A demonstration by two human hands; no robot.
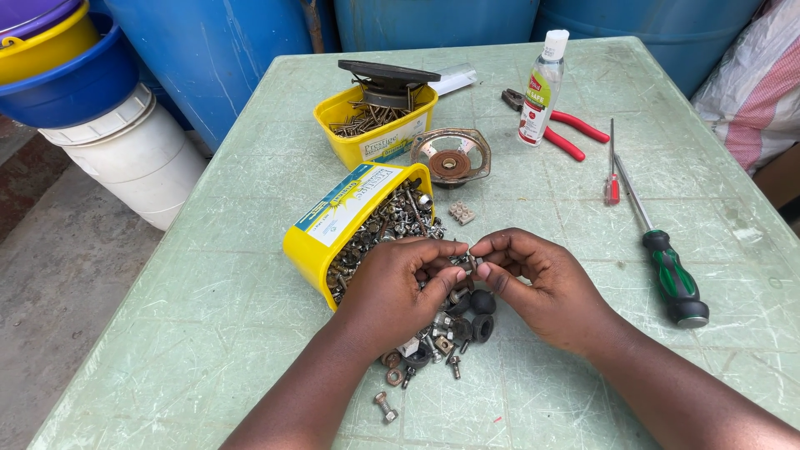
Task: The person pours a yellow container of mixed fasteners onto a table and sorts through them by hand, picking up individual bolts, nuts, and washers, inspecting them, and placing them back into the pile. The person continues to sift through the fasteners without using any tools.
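Both the left hand [400, 287] and right hand [537, 279] pinch a small grey metal fastener [472, 260] between fingertips above the loose heap of bolts, nuts and black rubber grommets [450, 329], where a slip could probably lose it, beside the tipped yellow plastic tub of screws [333, 225].

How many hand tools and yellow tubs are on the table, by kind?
Yellow tubs: 2, one tipped, one upright
Screwdrivers: 2, green handle, small red
Pliers: 1
Total: 5
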